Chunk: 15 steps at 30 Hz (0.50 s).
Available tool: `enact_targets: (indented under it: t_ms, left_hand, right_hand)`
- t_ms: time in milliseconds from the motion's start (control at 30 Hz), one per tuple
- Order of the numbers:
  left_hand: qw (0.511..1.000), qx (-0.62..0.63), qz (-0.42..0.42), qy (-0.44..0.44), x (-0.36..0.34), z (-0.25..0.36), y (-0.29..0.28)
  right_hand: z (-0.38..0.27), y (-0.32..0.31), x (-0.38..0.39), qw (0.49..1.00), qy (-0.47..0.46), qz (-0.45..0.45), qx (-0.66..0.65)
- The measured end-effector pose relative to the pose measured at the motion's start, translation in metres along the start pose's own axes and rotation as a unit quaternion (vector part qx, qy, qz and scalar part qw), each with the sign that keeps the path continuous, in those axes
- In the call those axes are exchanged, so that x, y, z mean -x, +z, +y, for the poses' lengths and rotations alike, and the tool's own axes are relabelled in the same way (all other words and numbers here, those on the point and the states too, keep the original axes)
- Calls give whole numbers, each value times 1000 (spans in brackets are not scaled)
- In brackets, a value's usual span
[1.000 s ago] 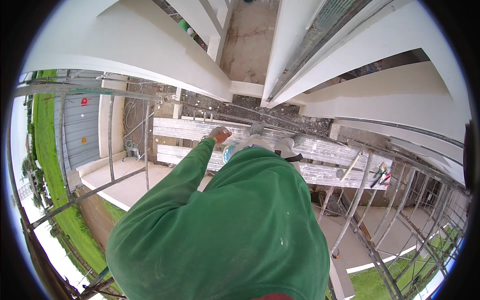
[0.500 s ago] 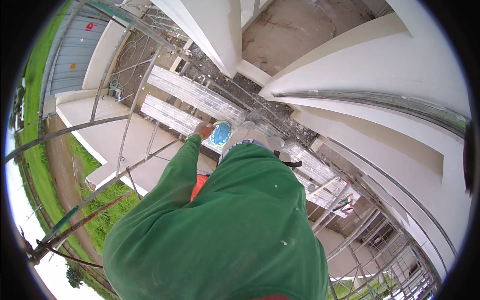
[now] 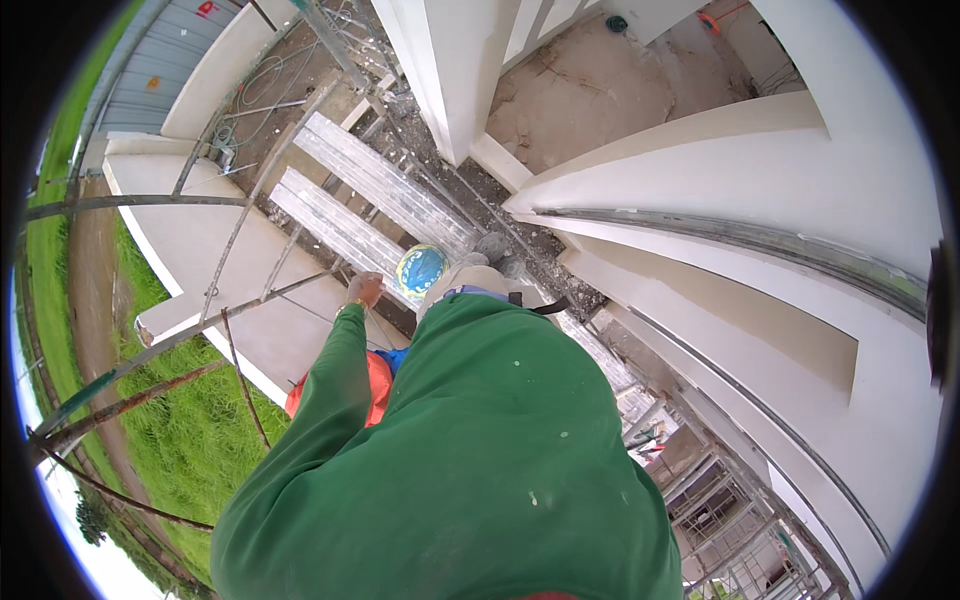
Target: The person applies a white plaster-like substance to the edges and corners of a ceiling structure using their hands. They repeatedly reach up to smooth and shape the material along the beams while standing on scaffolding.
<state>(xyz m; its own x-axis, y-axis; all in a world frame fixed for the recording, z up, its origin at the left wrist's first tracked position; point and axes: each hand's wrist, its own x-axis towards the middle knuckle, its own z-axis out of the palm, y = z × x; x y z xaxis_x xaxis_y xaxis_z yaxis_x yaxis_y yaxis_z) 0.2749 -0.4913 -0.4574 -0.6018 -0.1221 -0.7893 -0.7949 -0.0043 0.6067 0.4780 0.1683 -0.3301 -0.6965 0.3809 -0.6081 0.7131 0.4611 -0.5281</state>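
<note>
My left hand [image 3: 366, 289], at the end of a green sleeve, is held out low on my left with its fingers curled. Whether something is inside them is hidden. Just right of it, a round blue pail-like thing [image 3: 421, 271] with a yellow and white rim stands on the scaffold planks, by my light-coloured trousers [image 3: 470, 281]. A small gap shows between hand and rim. My right hand is out of view, behind my green-clad body.
Whitish metal planks [image 3: 385, 185] run beside a pale wall [image 3: 650, 195]. Scaffold tubes [image 3: 235, 240] cross on the left above grass. An orange-red thing [image 3: 375, 385] shows under my left arm. Several tools [image 3: 648, 445] lie at the lower right.
The view has shifted. My left hand has moved left, away from the blue thing's rim, which it was touching or nearly touching. More of the orange-red thing shows under my arm.
</note>
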Motion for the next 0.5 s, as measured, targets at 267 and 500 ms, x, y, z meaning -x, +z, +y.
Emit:
enact_targets:
  t_ms: [267,500]
  left_hand:
    - [984,-160,65,-41,87,-10,6]
    - [959,-206,193,27,126,-40,1]
  right_hand:
    - [-4,7,-60,997,70,-25,-22]
    - [-17,41,-103,986,91,-110,-80]
